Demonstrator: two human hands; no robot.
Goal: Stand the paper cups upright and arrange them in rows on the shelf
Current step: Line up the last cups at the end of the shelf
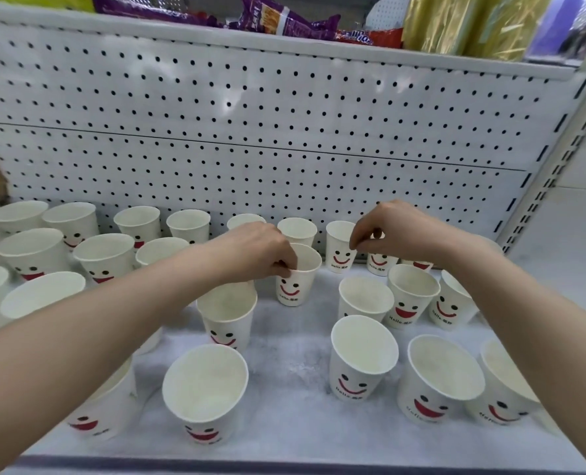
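Evidently, a white smiley-printed paper cup [296, 279] is pinched at its rim by the left hand [260, 250], another back-row cup [379, 260] by the right hand [392, 226]; neighbours could be toppled by careless sliding

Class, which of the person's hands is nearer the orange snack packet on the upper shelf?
Right. The right hand is below the orange snack packet, slightly right; the left hand is lower and farther left.

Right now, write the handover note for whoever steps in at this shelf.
Left hand: pinching the rim of a smiley-face paper cup in mid-shelf.
Right hand: fingers at the rim of a back-row cup; grip unclear.
Done: every visible cup stands upright on the white shelf; the back row along the pegboard is fairly even.
Left: the front cups sit staggered with gaps; line them into rows.
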